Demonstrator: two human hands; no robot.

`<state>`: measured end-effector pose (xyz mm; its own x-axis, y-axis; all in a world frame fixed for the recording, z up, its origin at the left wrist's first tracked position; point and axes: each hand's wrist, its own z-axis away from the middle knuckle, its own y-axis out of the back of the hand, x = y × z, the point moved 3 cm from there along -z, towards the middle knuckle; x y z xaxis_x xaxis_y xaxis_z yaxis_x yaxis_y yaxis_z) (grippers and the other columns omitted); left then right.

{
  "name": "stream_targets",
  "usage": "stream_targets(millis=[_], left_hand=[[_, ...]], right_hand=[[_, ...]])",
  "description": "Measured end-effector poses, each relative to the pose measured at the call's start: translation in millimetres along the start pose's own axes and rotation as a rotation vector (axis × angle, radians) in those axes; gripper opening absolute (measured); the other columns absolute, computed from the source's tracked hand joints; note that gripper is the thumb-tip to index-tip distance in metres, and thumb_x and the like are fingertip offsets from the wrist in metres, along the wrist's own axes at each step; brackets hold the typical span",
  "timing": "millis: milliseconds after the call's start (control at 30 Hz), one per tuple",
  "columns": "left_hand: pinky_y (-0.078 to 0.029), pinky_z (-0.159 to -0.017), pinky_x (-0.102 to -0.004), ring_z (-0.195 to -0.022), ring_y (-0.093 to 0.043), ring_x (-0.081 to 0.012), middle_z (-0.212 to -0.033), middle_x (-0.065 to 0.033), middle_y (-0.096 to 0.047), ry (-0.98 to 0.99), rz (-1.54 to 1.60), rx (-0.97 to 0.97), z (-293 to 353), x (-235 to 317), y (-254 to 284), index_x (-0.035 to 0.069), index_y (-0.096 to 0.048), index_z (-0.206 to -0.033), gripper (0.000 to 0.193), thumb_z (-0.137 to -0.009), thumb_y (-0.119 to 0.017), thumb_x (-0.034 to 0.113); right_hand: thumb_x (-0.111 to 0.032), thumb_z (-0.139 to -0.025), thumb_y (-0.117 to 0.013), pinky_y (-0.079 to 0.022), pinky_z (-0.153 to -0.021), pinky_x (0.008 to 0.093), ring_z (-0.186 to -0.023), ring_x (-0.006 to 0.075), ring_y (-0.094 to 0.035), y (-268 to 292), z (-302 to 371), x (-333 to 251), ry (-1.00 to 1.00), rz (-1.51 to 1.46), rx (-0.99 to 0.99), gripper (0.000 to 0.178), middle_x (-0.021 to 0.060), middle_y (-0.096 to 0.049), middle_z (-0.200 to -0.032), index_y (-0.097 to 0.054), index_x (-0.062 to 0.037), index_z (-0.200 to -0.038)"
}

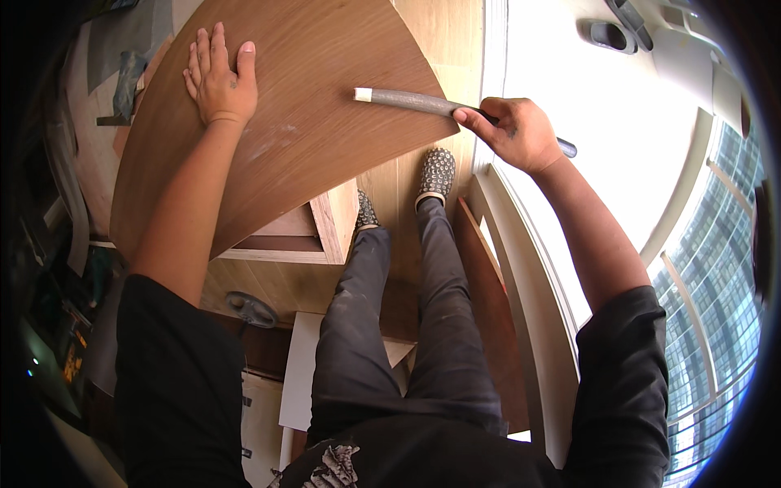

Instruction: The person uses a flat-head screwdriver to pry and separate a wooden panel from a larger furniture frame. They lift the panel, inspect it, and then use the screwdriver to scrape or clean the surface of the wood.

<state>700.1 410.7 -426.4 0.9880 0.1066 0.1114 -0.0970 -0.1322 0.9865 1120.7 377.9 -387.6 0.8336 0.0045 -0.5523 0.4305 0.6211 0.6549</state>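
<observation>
**Steep downward fisheye view from the head**

The left of two head-worn fisheye cameras looks steeply down past the person's chest, upright and unmirrored. Nearest the lens are the black fabric sleeves (183, 382), below each hand in the frame. The bare left hand (221, 88) and bare right hand (511, 134) appear farther out, in the upper half. Pale-spotted dark shoes (438, 172) show between and below them; beyond the right hand, the wide field takes in a glass building façade (708, 268).
</observation>
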Motion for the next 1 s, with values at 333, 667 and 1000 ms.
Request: stream_targets(millis=[333, 667, 1000], left_hand=[[-0.008, -0.124, -0.0518, -0.155, -0.017, -0.0289, -0.167, -0.0082, -0.023, 0.006, 0.006, 0.0, -2.9, 5.5, -0.8, 0.022, -0.032, -0.158, 0.071, -0.099, -0.043, 0.06], [-0.009, -0.124, -0.0517, -0.154, -0.017, -0.029, -0.167, -0.0079, -0.023, 0.02, -0.023, -0.014, 0.6, 1.2, 2.9, 0.022, -0.031, -0.158, 0.071, -0.099, -0.043, 0.059], [-0.009, -0.125, -0.0516, -0.155, -0.016, -0.029, -0.167, -0.0081, -0.022, 0.034, -0.014, -0.031, 1.6, 1.7, 5.5, 0.021, -0.03, -0.159, 0.072, -0.099, -0.042, 0.059]], right_hand=[[-0.057, -0.093, -0.064, -0.045, -0.056, 0.0381, -0.054, 0.0252, -0.05, 0.3, -7.5, 9.4, -0.012, -0.026, -0.014, 0.059, 0.0113, -0.052, -0.056, -0.068, -0.002, -0.073], [-0.06, -0.094, -0.06, -0.053, -0.064, 0.0396, -0.06, 0.0266, -0.064, 22.8, 13.7, 31.4, -0.102, 0.044, -0.137, 0.059, 0.0138, -0.064, -0.063, -0.071, -0.0042, -0.075], [-0.059, -0.093, -0.065, -0.041, -0.053, 0.0362, -0.052, 0.0176, -0.043, 20.7, -3.6, 22.7, -0.042, -0.065, -0.073, 0.062, 0.0081, -0.044, -0.052, -0.067, 0.0001, -0.073]])
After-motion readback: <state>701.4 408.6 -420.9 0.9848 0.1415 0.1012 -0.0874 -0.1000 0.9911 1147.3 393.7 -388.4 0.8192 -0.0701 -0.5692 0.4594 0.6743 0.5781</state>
